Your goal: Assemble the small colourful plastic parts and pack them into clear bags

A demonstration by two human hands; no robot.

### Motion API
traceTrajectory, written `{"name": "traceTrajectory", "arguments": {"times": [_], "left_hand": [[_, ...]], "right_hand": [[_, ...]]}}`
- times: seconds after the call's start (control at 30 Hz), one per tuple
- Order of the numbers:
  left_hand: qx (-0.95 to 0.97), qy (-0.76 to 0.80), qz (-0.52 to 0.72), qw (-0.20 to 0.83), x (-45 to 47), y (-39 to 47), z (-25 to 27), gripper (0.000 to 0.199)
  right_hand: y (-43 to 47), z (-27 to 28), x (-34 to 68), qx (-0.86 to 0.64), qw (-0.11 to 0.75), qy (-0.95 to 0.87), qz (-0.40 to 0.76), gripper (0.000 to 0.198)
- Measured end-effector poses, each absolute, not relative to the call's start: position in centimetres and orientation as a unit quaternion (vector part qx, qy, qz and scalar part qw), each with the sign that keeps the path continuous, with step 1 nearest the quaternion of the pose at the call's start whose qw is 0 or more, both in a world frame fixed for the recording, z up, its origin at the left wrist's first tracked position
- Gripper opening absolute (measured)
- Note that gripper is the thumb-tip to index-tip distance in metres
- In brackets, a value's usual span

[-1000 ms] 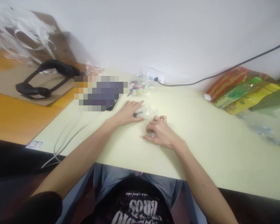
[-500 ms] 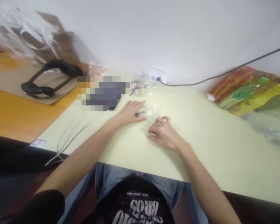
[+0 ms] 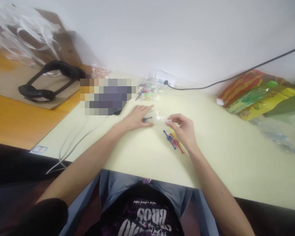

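Note:
My left hand (image 3: 137, 118) lies flat on the table with its fingers spread, at the left edge of a clear plastic bag (image 3: 159, 115). A small dark piece with a thin stem (image 3: 147, 120) shows between its thumb and fingers. At the bag's right side, my right hand (image 3: 183, 127) is closed in a pinch on the clear plastic. Just below that hand lie a small blue plastic piece (image 3: 170, 139) and a red one (image 3: 176, 143), side by side, with some yellow partly hidden behind the fingers.
A clear bag of colourful small pieces (image 3: 147, 91) lies near the wall. A dark blurred-out device (image 3: 108, 98) is left of it. Bottles (image 3: 255, 98) and crumpled plastic (image 3: 280, 136) lie on the right. White cables (image 3: 68, 147) hang over the front edge. A black cable (image 3: 211, 84) crosses the wall.
My right hand has moved up and to the right and now pinches the clear bag's edge. The blue and red pieces have come into view below it. My left hand has stayed in place.

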State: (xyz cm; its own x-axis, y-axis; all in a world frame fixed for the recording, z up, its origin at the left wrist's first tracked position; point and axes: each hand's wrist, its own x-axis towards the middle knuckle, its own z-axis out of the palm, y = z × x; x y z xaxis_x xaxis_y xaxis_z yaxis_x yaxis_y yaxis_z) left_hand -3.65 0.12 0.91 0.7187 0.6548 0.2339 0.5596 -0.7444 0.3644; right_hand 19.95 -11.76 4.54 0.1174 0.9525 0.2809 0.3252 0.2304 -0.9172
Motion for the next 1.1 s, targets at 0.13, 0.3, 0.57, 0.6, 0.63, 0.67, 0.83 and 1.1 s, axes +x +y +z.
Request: {"name": "traceTrajectory", "arguments": {"times": [0.13,0.3,0.57,0.6,0.63,0.67,0.83,1.1], "left_hand": [[0.917,0.323,0.178,0.149,-3.5,0.1,1.0,0.089],[0.916,0.323,0.181,0.155,-3.4,-0.1,1.1,0.087],[0.915,0.32,0.191,0.154,-3.4,-0.1,1.1,0.086],[0.916,0.318,0.192,0.154,-3.4,0.0,1.0,0.086],[0.916,0.316,0.194,0.155,-3.5,0.0,1.0,0.086],[0.916,0.313,0.195,0.156,-3.5,0.0,1.0,0.087],[0.917,0.302,0.199,0.166,-3.6,0.1,1.0,0.089],[0.916,0.304,0.192,0.179,-3.5,0.0,1.2,0.089]], "right_hand": [[-11.1,4.5,20.6,-0.567,0.542,-0.54,0.304,0.027],[-10.7,4.4,21.0,-0.561,0.558,-0.515,0.329,0.03],[-10.5,3.9,21.4,-0.554,0.537,-0.548,0.322,0.026],[-10.5,3.9,21.4,-0.554,0.535,-0.551,0.321,0.026],[-10.5,3.9,21.4,-0.553,0.53,-0.555,0.324,0.025],[-10.5,4.0,21.4,-0.552,0.523,-0.559,0.329,0.024],[-10.7,4.3,21.2,-0.551,0.494,-0.57,0.358,0.018],[-10.4,4.1,22.0,-0.577,0.506,-0.563,0.306,0.016]]}}
